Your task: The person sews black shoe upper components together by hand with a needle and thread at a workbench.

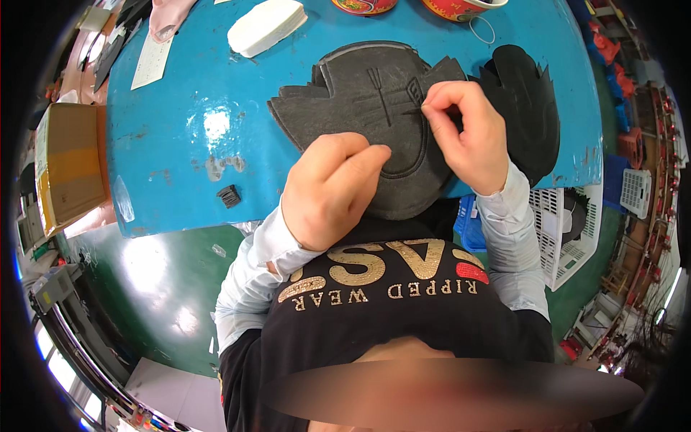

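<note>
A dark grey, flat panel (360,86) with jagged side flaps, a rounded lower end and a stitched curved line lies at the table's near edge, its lower part toward my body. Thin dark marks or strips cross its middle. My left hand (331,187) is closed in a pinch over the panel's lower left; whatever its fingertips hold is hidden. Above the panel's right side, my right hand (469,133) pinches thumb and forefinger together, and I cannot make out anything between them. Right of that hand lies a stack of similar black panels (529,115).
The blue table (187,129) carries a small bundle of black strips (229,195), a white stack (266,27) and two red bowls (461,7) at the far side. A cardboard box (68,169) stands at the left. White crates (576,248) and a blue basket (471,229) sit below at the right.
</note>
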### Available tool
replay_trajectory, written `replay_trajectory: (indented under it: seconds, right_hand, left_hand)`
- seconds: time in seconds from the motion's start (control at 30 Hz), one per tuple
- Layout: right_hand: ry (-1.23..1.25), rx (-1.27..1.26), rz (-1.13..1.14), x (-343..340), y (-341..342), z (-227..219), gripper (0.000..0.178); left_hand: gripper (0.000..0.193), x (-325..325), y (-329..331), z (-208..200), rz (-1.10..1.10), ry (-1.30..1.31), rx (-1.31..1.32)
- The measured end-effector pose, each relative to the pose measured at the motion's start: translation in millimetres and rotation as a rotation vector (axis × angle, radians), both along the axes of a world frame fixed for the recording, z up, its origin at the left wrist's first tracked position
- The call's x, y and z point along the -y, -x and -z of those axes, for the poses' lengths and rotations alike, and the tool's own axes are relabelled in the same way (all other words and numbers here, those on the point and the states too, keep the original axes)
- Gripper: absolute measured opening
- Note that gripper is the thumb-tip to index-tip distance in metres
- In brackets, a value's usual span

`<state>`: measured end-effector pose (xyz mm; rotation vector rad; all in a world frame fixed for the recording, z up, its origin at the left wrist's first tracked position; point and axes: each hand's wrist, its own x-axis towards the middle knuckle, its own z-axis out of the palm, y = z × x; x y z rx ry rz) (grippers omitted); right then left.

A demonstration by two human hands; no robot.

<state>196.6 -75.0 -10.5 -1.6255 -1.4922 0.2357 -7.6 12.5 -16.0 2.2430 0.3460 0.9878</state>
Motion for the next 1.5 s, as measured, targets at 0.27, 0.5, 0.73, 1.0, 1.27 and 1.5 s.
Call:
replay_trajectory:
  seconds: [0.27,0.5,0.73,1.0,1.27,1.5]
  right_hand:
    - [-0.031,0.104,-0.055,-5,4,5,0.022]
    - [-0.053,0.188,-0.044,-5,4,5,0.021]
    - [-0.079,0.264,-0.043,0,-2,-2,0.024]
    - [-0.074,0.297,-0.022,2,-2,7,0.027]
    - [-0.125,-0.639,-0.150,39,48,4,0.023]
    - [-0.045,-0.996,-0.204,36,68,1,0.021]
  left_hand:
    - [0.031,-3,-4,1,0.013,-0.103,-0.055]
    - [0.036,1,-24,-14,-0.062,-0.221,-0.342]
    - [0.036,3,-30,-13,-0.092,-0.302,-0.451]
    - [0.031,0,-24,-8,-0.098,-0.251,-0.347]
    - [0.016,19,5,-2,0.216,0.960,0.315]
    - [0.021,27,3,3,0.239,0.951,0.375]
